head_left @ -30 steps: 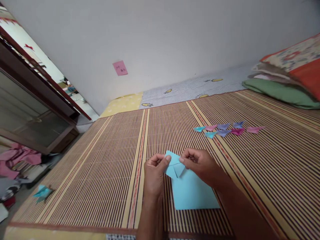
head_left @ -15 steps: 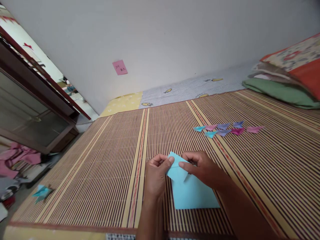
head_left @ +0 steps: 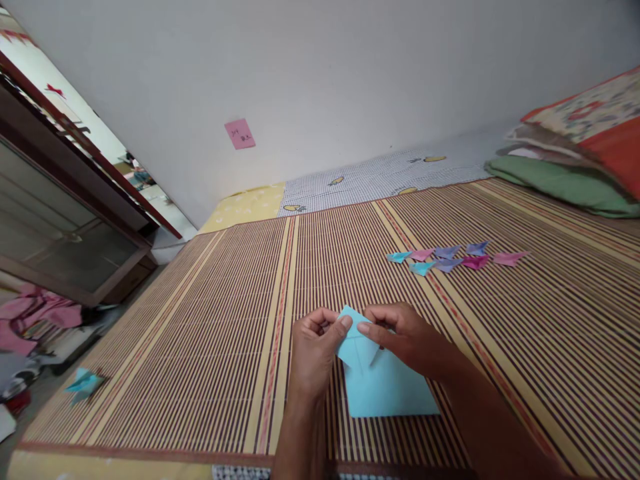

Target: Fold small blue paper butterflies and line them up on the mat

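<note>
A small piece of folded light-blue paper [head_left: 356, 345] with visible crease lines is held up between both hands. My left hand [head_left: 316, 343] pinches its left edge, thumb on the near face and fingers behind. On the right edge, my right hand [head_left: 400, 333] grips the same paper with thumb and curled fingers. Beneath it a flat light-blue sheet [head_left: 395, 393] lies on the striped mat [head_left: 210, 347], partly covered by the held paper and my right hand.
Several small folded paper shapes [head_left: 448, 265] in blue, pink and purple lie in two rows on the mat's right. A crumpled-looking blue paper piece [head_left: 84, 385] sits near the left edge. Folded bedding [head_left: 555, 180] and a cushion [head_left: 610, 127] are stacked back right; a wall [head_left: 350, 80] stands behind.
The held paper has shifted slightly right and tilted, so a vertical crease now shows on its lower part. Both hands keep their grip; the sheet below stays in place.
</note>
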The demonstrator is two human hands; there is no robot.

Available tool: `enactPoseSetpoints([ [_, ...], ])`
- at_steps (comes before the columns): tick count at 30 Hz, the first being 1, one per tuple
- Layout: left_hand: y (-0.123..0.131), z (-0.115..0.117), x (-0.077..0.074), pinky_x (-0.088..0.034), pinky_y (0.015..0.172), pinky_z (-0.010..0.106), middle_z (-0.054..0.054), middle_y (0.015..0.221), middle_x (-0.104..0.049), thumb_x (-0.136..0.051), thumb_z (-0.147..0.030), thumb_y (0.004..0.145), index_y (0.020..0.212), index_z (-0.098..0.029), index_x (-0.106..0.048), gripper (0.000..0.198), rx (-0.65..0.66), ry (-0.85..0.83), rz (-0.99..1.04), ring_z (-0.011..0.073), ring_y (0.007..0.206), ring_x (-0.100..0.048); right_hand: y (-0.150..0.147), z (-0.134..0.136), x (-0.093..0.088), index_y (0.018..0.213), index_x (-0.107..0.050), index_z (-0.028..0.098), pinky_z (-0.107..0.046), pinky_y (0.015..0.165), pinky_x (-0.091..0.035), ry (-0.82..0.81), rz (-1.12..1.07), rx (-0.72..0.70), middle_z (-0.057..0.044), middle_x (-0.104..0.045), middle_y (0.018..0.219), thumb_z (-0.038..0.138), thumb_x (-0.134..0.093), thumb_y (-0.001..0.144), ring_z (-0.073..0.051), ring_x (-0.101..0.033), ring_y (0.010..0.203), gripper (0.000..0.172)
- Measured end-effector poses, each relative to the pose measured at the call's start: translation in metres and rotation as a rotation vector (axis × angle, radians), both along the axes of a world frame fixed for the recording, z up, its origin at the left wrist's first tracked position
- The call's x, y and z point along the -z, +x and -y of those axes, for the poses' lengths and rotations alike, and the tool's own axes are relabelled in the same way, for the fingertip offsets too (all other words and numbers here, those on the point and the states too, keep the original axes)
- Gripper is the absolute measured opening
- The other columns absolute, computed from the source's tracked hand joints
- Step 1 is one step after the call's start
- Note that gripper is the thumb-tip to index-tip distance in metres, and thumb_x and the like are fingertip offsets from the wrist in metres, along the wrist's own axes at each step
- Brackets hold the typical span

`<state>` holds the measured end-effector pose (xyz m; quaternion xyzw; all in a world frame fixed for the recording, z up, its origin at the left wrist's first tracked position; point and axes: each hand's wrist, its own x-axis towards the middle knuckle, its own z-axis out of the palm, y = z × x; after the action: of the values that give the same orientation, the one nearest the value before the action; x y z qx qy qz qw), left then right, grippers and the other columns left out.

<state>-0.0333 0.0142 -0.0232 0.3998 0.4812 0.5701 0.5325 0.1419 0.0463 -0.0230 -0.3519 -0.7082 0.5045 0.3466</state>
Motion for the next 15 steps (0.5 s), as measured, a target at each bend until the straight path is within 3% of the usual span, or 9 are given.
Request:
enactPoseSetpoints([
  [6, 0.002, -0.001, 0.001, -0.034, 0.048, 0.019, -0.003, 0.055, -0.055, -0.085, -0.036, 0.071, 0.067, -0.014, -0.065, 0.03, 0.009, 0.003, -0.001, 0.0076, 0.049, -0.044, 0.001, 0.002, 0.0, 0.064, -0.046, 0.02, -0.025, 0.054, -0.031, 0.001, 0.005, 0.006, 0.005, -0.039, 0.062, 0.041, -0.056, 0.094, -0.012, -0.039, 0.059, 0.038],
  [15, -0.006, -0.002, -0.002, -0.037, 0.048, 0.019, -0.003, 0.058, -0.057, -0.084, -0.034, 0.073, 0.069, -0.014, -0.064, 0.028, -0.082, 0.022, 0.04, 0.0076, 0.05, -0.046, 0.024, -0.004, -0.007, 0.077, -0.068, 0.017, -0.028, 0.068, -0.044, -0.021, 0.028, -0.152, -0.003, -0.065, 0.074, 0.043, -0.055, 0.097, -0.016, -0.06, 0.071, 0.035],
])
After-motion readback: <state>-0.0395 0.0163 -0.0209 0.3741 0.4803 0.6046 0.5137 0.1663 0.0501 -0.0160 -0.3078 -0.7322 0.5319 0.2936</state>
